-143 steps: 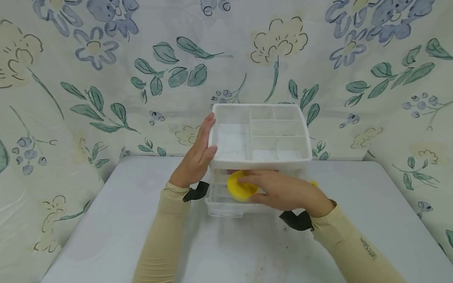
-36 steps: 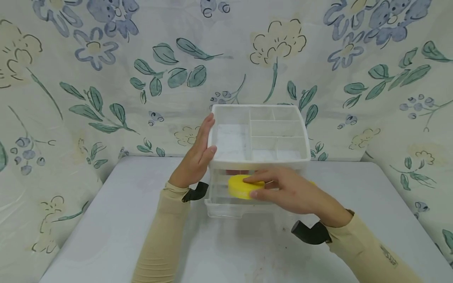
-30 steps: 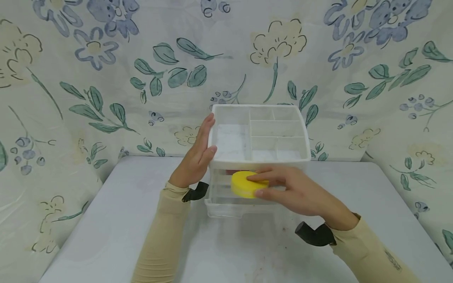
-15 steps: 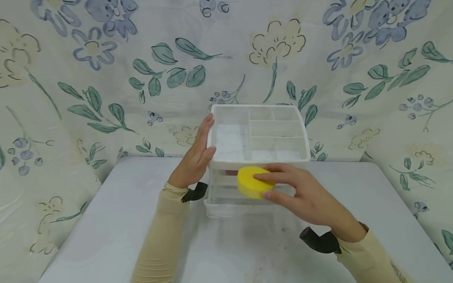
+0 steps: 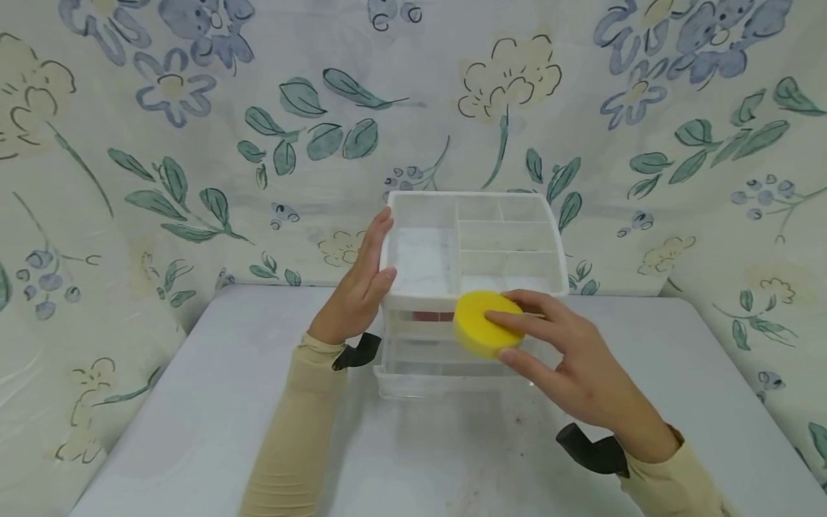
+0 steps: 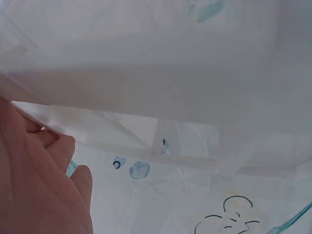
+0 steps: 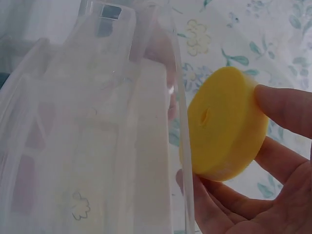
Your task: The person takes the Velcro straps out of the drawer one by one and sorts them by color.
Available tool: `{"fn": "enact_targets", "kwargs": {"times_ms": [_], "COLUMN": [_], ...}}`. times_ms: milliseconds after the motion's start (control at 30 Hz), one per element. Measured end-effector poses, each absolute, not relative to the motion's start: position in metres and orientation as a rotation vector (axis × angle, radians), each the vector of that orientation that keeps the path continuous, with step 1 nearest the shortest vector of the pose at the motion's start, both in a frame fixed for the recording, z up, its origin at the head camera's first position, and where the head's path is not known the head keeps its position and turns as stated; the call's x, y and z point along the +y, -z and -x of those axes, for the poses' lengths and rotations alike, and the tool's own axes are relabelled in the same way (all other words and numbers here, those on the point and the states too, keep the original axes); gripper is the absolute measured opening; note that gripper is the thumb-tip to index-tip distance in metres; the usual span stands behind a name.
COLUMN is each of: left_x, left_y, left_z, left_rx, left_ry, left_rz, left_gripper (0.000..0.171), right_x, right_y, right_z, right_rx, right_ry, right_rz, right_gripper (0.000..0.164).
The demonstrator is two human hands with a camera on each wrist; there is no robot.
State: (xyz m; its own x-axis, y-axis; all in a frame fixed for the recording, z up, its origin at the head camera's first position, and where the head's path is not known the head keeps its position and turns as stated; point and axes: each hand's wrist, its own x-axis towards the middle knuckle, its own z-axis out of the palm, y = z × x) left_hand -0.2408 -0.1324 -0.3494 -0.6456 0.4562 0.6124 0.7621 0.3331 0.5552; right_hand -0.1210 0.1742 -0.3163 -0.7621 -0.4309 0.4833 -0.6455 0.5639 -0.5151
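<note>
My right hand [image 5: 584,366] pinches a thick, round yellow disc [image 5: 483,324] between thumb and fingers. The right wrist view shows the disc [image 7: 219,126] tilted, with a small slit in its middle, close beside a clear plastic wall. The disc is in front of a white desktop organizer [image 5: 423,296], above its pulled-out clear drawer [image 5: 410,384]. My left hand [image 5: 355,291] rests along the organizer's left side, fingers extended and thumb near the front corner. In the left wrist view, the left hand [image 6: 46,180] touches the organizer's pale side; some fingertips are hidden.
The organizer's top tray [image 5: 423,251] has several compartments. A reddish item [image 5: 426,316] shows inside below the tray's front rim. All stands on a white table [image 5: 213,402], with a floral sheet [image 5: 413,93] behind and at both sides.
The yellow disc has come up out of the open drawer and moved right, in my right hand's grip, and it tilts more. My left hand has stayed at the organizer's side.
</note>
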Motion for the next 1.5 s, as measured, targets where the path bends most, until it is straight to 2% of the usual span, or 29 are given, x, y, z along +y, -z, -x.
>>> {"fn": "enact_targets", "kwargs": {"times_ms": [967, 1500], "left_x": [-0.131, -0.131], "left_y": [0.349, 0.349], "left_z": [0.239, 0.240], "left_rx": [-2.249, -2.248], "left_ry": [1.219, 1.215], "left_rz": [1.081, 1.087], "left_gripper": [0.065, 0.065], "right_x": [0.209, 0.224], "right_y": [0.333, 0.341], "right_z": [0.120, 0.126], "right_rx": [-2.188, -2.035], "right_ry": [-1.099, -1.269], "right_rz": [-0.650, -0.561], "right_gripper": [0.053, 0.042]}}
